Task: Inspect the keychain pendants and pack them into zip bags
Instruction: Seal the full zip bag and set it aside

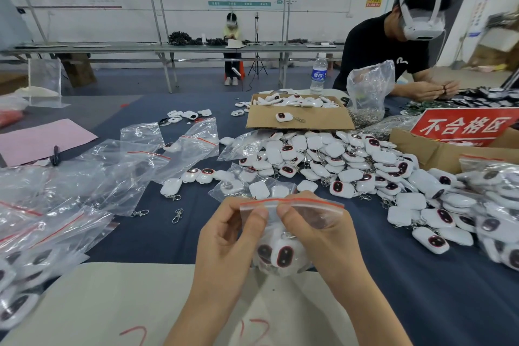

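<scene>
The red-striped top edge of a zip bag (309, 203) is pinched between thumb and curled fingers of the left grip (230, 230) and likewise of the right grip (317, 236), with the two thumbs set close together on the seal. White pendants (283, 257) with dark oval faces are seen through the lower part of the bag, which is held above the near side of the counter (157, 233), over a pale sheet (112, 303) marked in red. Two loose clasps (177, 216) are found to the left on the blue cloth. A large pile of pendants (351, 166) is spread to the right, empty bags (134, 166) are scattered to the left, and a cardboard box (297, 118) is placed behind the pile.
</scene>
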Available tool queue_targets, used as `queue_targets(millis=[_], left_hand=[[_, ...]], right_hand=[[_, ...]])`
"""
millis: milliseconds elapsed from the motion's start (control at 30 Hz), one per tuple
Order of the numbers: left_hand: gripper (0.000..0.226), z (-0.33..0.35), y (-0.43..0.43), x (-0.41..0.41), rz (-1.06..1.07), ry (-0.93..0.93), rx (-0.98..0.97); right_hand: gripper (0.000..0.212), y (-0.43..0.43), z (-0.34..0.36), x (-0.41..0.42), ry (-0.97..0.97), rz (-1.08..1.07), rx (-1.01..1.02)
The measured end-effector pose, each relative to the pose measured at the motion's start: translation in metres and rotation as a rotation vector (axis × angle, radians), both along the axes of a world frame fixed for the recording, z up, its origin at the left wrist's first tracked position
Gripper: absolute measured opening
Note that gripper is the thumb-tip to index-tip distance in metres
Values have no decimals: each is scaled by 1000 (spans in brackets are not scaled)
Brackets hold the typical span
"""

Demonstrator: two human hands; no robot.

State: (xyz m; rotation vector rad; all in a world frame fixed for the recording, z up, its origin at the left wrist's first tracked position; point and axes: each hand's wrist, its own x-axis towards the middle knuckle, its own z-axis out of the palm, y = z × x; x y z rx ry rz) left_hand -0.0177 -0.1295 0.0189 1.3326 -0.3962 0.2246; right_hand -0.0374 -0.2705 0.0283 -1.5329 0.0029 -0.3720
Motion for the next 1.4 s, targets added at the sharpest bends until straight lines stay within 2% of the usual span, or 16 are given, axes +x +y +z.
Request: queue_targets(millis=[167,267,367,533,700,933,1167,1333,1400], left_hand=[[13,0,-2,0,7,10,-24],[12,-2,-2,2,43,36,-85],[7,-4,-2,4,58,9,-55],[12,-5,-2,4,79,7,-6],[22,-7,1,6,105,30,0],[22,-8,0,6,172,18,-4],[13,4,-9,4,-4,86,13],[13,15,-18,7,-69,80,45],[13,18,-18,10,-64,65,110]], right_hand=[[12,0,0,0,15,-14,6],[5,-1,1,0,-13,-10,19],[6,0,1,0,-10,-9,27],[10,0,0,1,-12,-7,35],[29,-2,0,0,16,-18,20],[31,-6,0,4,-44,-104,125],[15,-5,5,3,-92,-118,95],[27,-6,6,-2,-9,-74,102],[19,-6,7,-3,-14,-106,99]])
